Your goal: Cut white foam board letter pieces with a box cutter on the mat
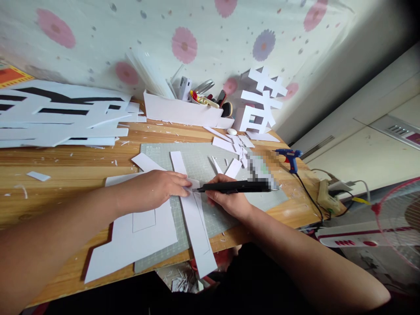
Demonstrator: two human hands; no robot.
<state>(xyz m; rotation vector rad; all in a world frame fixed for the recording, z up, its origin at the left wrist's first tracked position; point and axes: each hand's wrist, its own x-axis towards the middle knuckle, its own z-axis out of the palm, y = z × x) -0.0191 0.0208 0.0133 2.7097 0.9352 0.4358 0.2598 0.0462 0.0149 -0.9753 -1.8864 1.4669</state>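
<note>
The left hand point(157, 189) comes in from the lower left, forearm low over the wooden table point(65, 170), palm down and fingers stretched flat. Its fingertips point(183, 186) press on a long white strip point(193, 214) that runs down the green cutting mat point(197, 162) and sticks out past the table's near edge. The right hand point(229, 199) reaches in from the lower right, wrist bent, with its fingers curled tight around a black knife point(234, 187). The knife lies nearly level, its tip pointing left and meeting the strip just beside the left fingertips.

The blade itself is too small to make out, and the back end of the knife runs into a blurred patch. A large white sheet point(131, 240) lies under the left wrist, partly on the mat. A blue glue gun point(288, 156) stands at the mat's far right corner, its cord trailing off the table. Behind it stands a white cut-out character point(262, 100), and a white tray point(183, 111) holds tools that are crowded and hard to tell apart. Stacked white boards point(49, 113) at the far left are cut off by the edge.
</note>
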